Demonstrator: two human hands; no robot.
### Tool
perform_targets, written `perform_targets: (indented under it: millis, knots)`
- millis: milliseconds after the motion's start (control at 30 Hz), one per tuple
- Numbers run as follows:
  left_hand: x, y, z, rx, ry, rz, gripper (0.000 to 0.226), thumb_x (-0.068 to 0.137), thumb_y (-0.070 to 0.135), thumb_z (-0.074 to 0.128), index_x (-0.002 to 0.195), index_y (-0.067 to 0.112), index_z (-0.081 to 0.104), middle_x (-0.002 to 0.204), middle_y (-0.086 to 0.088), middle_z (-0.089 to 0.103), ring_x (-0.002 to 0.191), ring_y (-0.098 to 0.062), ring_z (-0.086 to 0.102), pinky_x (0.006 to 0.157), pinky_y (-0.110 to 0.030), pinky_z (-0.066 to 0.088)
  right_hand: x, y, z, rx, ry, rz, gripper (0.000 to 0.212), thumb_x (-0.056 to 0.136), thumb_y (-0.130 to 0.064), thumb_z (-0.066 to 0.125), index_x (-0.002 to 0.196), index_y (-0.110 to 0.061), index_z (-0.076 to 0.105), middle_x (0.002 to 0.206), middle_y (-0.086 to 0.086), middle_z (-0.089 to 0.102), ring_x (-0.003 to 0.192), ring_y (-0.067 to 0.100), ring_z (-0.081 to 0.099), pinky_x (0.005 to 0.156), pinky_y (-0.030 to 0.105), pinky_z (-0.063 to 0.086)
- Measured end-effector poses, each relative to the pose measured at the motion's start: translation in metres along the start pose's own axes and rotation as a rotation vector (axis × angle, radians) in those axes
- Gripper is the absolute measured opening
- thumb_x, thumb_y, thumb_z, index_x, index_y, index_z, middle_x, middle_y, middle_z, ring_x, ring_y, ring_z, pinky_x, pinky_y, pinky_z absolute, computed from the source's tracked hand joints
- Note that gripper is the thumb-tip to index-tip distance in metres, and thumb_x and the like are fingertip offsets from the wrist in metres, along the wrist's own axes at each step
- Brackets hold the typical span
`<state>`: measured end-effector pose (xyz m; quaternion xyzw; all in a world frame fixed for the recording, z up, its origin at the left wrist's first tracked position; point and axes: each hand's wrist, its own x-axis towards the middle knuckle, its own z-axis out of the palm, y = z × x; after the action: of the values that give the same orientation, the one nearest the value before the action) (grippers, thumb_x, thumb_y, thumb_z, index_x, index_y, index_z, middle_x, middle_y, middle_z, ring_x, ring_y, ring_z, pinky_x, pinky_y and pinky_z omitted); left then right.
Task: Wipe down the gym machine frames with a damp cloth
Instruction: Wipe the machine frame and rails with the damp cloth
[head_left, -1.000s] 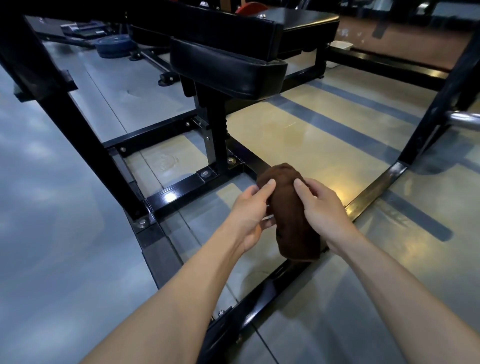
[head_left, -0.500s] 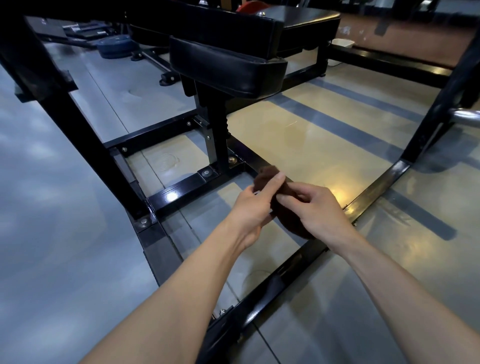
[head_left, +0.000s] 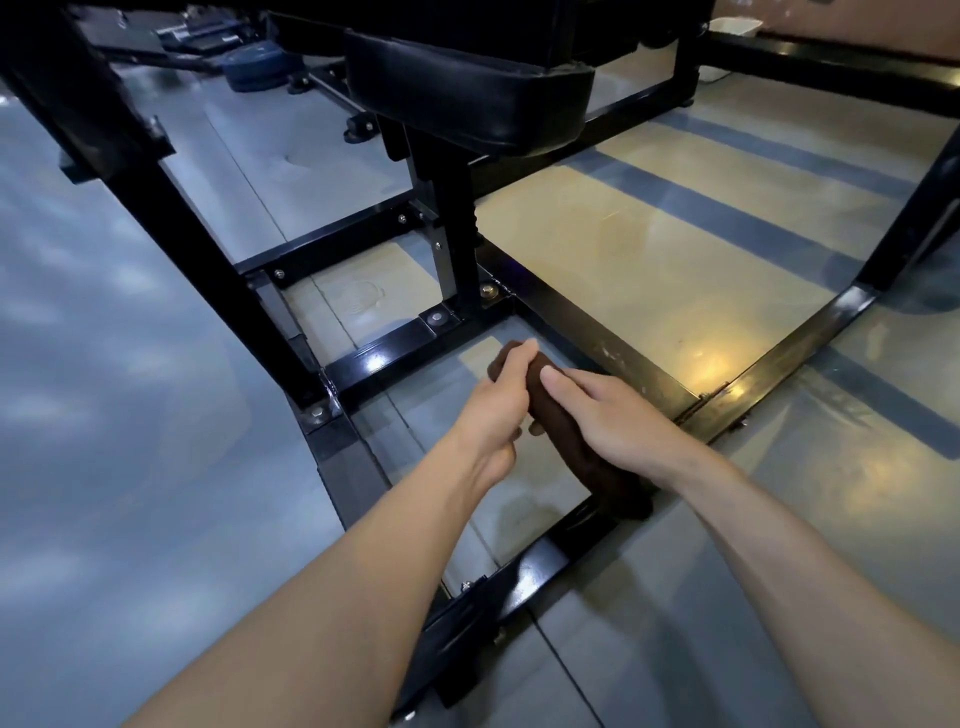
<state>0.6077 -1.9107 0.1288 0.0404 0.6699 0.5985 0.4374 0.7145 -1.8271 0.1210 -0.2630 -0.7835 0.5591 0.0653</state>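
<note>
A dark brown cloth (head_left: 576, 447) hangs as a narrow folded strip between both hands, above the floor inside the machine's base. My left hand (head_left: 496, 410) grips its upper end with curled fingers. My right hand (head_left: 608, 415) holds the cloth's right side, fingers laid along it and thumb underneath. The black steel machine frame (head_left: 613, 353) lies on the floor just beyond the hands, with a bolted upright post (head_left: 452, 249) carrying a black padded seat (head_left: 467, 98). The cloth's lower end reaches down in front of the near frame bar (head_left: 530, 577).
A slanted black beam (head_left: 156, 208) crosses at the left. Another black upright (head_left: 914, 218) rises at the right. Blue weight plates (head_left: 260, 67) lie on the grey floor at the back left. A white tray (head_left: 732, 26) sits at the back right.
The cloth was bunched up between both hands and is now a longer, narrower strip. Both hands have shifted their hold on it. The view has dropped closer to the frame.
</note>
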Motion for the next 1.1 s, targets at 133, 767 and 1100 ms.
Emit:
perform_targets:
  millis: [133, 767, 1100]
  knots:
    - [-0.003, -0.013, -0.02, 0.111, 0.066, -0.006, 0.04, 0.098, 0.065, 0.049, 0.109, 0.027, 0.056, 0.096, 0.009, 0.057, 0.093, -0.012, 0.052, 0.091, -0.035, 0.04, 0.014, 0.021, 0.029, 0.085, 0.114, 0.086, 0.046, 0.105, -0.061, 0.038, 0.102, -0.026, 0.069, 0.085, 0.003, 0.076, 0.074, 0.02, 0.074, 0.073, 0.041, 0.058]
    - [-0.099, -0.145, -0.145, 1.561, -0.077, -0.377, 0.075, 0.085, 0.041, 0.073, 0.142, 0.009, 0.035, 0.14, -0.016, 0.045, 0.129, -0.038, 0.048, 0.098, -0.044, 0.046, 0.033, 0.065, 0.117, -0.123, -0.11, 0.253, 0.049, 0.105, -0.03, 0.054, 0.151, -0.014, 0.049, 0.133, 0.006, 0.063, 0.105, 0.025, 0.063, 0.076, 0.031, 0.05]
    - [-0.084, -0.12, -0.131, 1.998, -0.651, 0.057, 0.053, 0.097, 0.045, 0.06, 0.139, 0.015, 0.053, 0.132, -0.009, 0.061, 0.111, -0.031, 0.06, 0.076, -0.036, 0.042, -0.049, 0.092, 0.068, -0.783, -0.103, 0.117, 0.059, 0.102, -0.045, 0.056, 0.157, -0.032, 0.037, 0.144, 0.009, 0.06, 0.124, 0.033, 0.061, 0.097, 0.038, 0.049]
